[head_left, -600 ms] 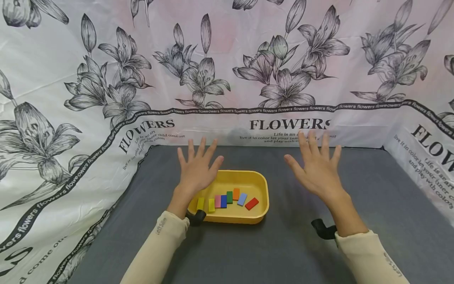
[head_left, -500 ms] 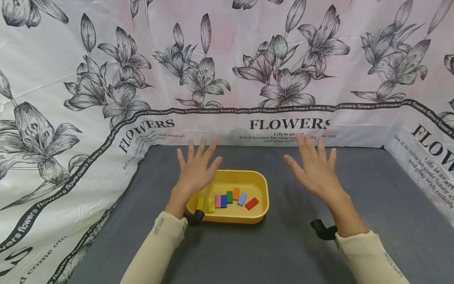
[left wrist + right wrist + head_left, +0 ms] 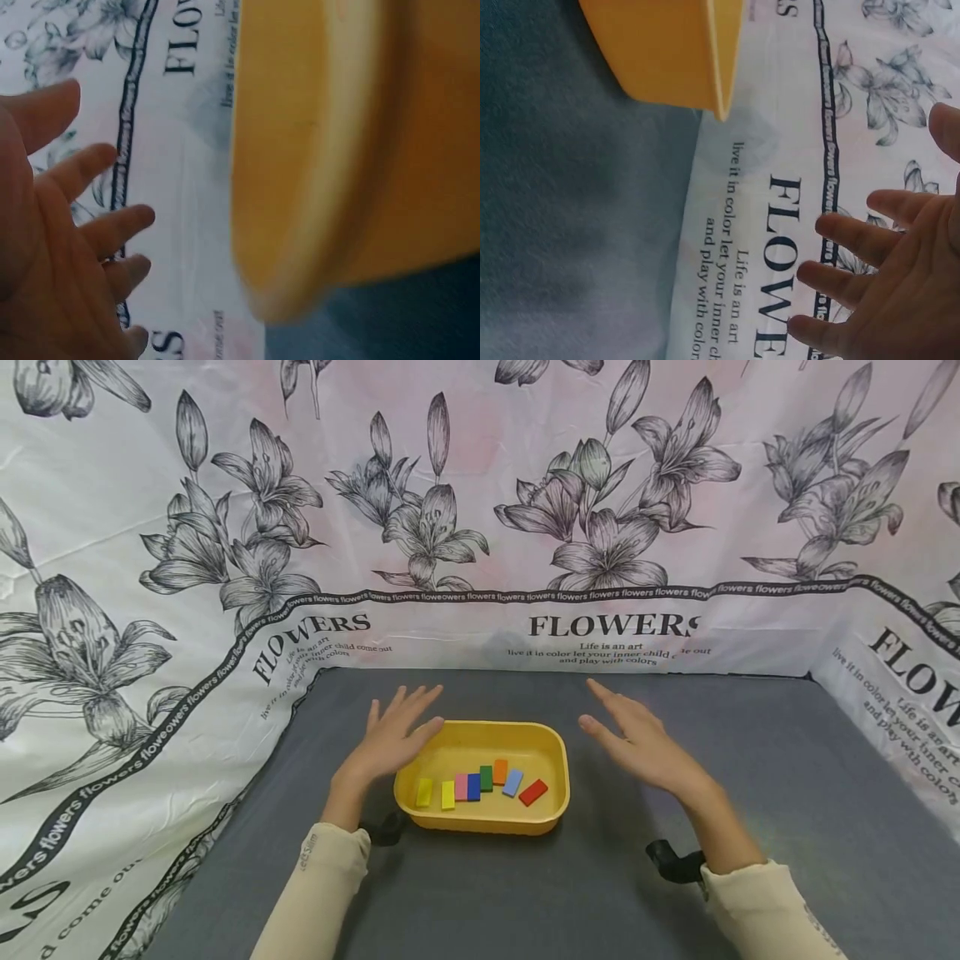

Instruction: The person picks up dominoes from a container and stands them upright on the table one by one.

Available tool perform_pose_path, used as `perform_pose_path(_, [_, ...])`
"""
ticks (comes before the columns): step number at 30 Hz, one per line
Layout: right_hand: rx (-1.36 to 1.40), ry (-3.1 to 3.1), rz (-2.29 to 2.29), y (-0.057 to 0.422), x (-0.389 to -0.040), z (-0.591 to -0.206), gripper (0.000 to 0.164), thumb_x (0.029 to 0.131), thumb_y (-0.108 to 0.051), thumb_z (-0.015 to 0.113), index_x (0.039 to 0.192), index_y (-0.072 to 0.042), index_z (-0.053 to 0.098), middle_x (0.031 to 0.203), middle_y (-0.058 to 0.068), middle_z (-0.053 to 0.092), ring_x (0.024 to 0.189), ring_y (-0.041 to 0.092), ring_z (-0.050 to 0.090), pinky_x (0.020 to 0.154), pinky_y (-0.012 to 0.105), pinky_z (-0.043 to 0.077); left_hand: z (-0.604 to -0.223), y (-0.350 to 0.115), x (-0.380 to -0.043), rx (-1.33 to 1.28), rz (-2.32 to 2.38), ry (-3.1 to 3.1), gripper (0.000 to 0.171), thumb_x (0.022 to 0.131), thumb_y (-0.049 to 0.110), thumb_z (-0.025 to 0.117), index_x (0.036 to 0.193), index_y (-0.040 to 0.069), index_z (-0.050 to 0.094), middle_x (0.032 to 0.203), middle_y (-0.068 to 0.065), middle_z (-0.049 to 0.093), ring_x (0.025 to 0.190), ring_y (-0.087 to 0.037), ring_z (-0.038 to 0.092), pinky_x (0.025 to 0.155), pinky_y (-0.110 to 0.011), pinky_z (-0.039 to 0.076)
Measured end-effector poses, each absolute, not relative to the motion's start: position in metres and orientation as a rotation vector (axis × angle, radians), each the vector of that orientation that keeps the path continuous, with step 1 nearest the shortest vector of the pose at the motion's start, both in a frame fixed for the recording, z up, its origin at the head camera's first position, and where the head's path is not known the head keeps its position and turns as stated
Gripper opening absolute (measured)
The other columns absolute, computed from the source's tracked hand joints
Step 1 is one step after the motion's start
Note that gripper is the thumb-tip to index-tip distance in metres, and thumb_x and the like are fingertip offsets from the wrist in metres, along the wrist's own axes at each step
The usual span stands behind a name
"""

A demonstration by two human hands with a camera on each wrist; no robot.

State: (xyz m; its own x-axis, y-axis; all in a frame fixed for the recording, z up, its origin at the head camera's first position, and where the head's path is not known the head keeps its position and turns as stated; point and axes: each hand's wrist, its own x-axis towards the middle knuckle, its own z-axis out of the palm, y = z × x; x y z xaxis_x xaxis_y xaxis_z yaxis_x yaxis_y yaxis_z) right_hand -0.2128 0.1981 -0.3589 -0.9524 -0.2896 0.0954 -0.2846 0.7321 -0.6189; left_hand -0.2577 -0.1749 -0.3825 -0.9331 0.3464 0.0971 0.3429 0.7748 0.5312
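A yellow rectangular tray (image 3: 487, 825) stands on the grey table in the head view. Small flat blocks lie in it: two yellow, a pink (image 3: 461, 787), a dark blue (image 3: 474, 787), a green (image 3: 486, 778), an orange (image 3: 500, 772), a light blue (image 3: 513, 782) and a red block (image 3: 533, 792). My left hand (image 3: 390, 739) hovers by the tray's left end, fingers extended, holding nothing. To the tray's right, my right hand (image 3: 645, 743) is raised with straight fingers and nothing in it. Both wrist views show spread fingers apart from the tray (image 3: 360, 150).
The grey tabletop (image 3: 525, 893) extends around the tray. A white flower-printed cloth (image 3: 480, 527) hangs behind and along both sides. Black straps (image 3: 675, 862) stick out at the wrists.
Both hands have come down from a raised, spread pose and turned more sideways. My left hand shifted left, uncovering the tray's left end. The tray and blocks stayed put.
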Motion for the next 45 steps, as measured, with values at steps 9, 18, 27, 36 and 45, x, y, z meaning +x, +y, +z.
perform_pose_path(9, [-0.576,2.898,-1.032,0.189,-0.214,-0.374,0.065,0.104,-0.048,0.052,0.159,-0.015,0.036,0.157,0.015,0.047,0.145,0.044,0.037,0.111,0.072,0.033,-0.417,-0.198,-0.266,0.585,0.957,2.871,0.061,0.102,0.044,0.057,0.158,0.025,0.04,0.164,-0.011,0.038,0.158,-0.041,0.012,0.124,-0.069,0.0])
perform_pose_path(18, [-0.743,2.925,-1.029,0.179,-0.215,-0.387,0.055,0.095,-0.028,0.073,0.144,-0.009,0.057,0.136,0.014,0.065,0.12,0.033,0.056,0.096,0.057,0.05,-0.439,-0.207,-0.268,0.467,1.076,2.794,0.063,0.096,0.046,0.065,0.154,0.034,0.044,0.162,-0.005,0.042,0.152,-0.037,0.034,0.12,-0.069,0.026])
perform_pose_path(27, [-0.796,2.915,-1.025,0.171,-0.214,-0.39,0.05,0.093,-0.022,0.075,0.139,-0.01,0.062,0.133,0.013,0.067,0.117,0.032,0.059,0.097,0.057,0.05,-0.45,-0.213,-0.27,0.521,1.182,2.721,0.065,0.096,0.039,0.069,0.155,0.034,0.043,0.161,-0.004,0.043,0.145,-0.036,0.044,0.118,-0.066,0.032])
perform_pose_path(36, [-0.904,2.987,-0.895,0.159,-0.217,-0.399,0.045,0.087,-0.016,0.08,0.129,-0.01,0.068,0.116,0.009,0.074,0.101,0.027,0.057,0.09,0.048,0.044,-0.455,-0.221,-0.269,0.523,1.268,2.614,0.067,0.097,0.039,0.068,0.156,0.038,0.038,0.164,-0.002,0.038,0.142,-0.036,0.045,0.118,-0.068,0.031])
perform_pose_path(45, [-0.998,3.015,-0.694,0.136,-0.219,-0.404,0.026,0.083,-0.013,0.083,0.108,-0.014,0.077,0.105,-0.001,0.077,0.092,0.018,0.05,0.081,0.035,0.035,-0.457,-0.22,-0.27,0.515,1.294,2.583,0.067,0.097,0.039,0.067,0.156,0.042,0.036,0.165,-0.001,0.036,0.144,-0.036,0.044,0.118,-0.067,0.031])
